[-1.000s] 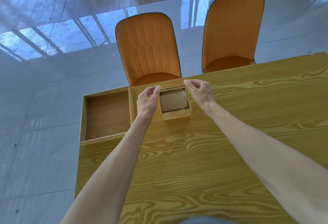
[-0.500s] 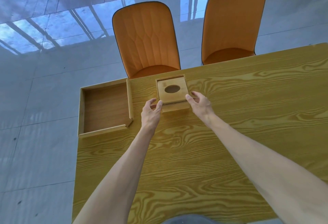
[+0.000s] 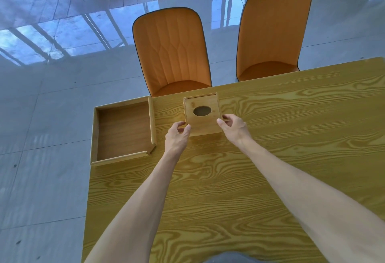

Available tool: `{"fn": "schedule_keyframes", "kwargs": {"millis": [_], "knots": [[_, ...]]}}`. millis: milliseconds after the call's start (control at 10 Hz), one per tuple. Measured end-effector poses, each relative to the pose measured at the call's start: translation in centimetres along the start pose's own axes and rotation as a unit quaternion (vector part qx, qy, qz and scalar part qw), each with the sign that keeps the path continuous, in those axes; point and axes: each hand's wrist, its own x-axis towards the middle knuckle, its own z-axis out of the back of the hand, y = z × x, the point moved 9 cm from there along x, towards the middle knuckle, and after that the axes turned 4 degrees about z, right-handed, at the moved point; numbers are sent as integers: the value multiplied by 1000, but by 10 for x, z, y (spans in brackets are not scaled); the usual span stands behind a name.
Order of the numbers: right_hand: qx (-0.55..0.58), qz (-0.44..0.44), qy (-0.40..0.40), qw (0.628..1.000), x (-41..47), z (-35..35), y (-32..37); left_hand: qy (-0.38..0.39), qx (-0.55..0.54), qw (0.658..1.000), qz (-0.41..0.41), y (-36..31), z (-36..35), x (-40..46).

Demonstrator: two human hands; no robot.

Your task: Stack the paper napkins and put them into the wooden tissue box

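The wooden tissue box stands near the table's far edge. Its flat lid with an oval hole lies on top, and the hole shows only dark brown inside. The napkins are hidden under the lid. My left hand pinches the lid's near left corner, thumb against the edge. My right hand pinches the lid's right edge near the front corner. A narrow strip of the box's rim shows behind the lid and beside my right fingers.
A shallow wooden tray sits on the far left corner of the yellow wooden table. Two orange chairs stand beyond the far edge. The table's left edge drops to a glossy tiled floor.
One second ago the box stood open with brown napkins visible inside and my hands at its far corners. The lid with the hole now covers it, and both hands have come to its near corners.
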Motion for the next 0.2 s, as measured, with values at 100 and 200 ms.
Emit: {"fn": "schedule_keyframes", "kwargs": {"millis": [100,200], "knots": [[-92,13,-16,996,1,10,9,90,65,993,40,3,-3,3],[-185,7,-11,983,1,21,24,123,187,974,42,-7,8,-4]]}}
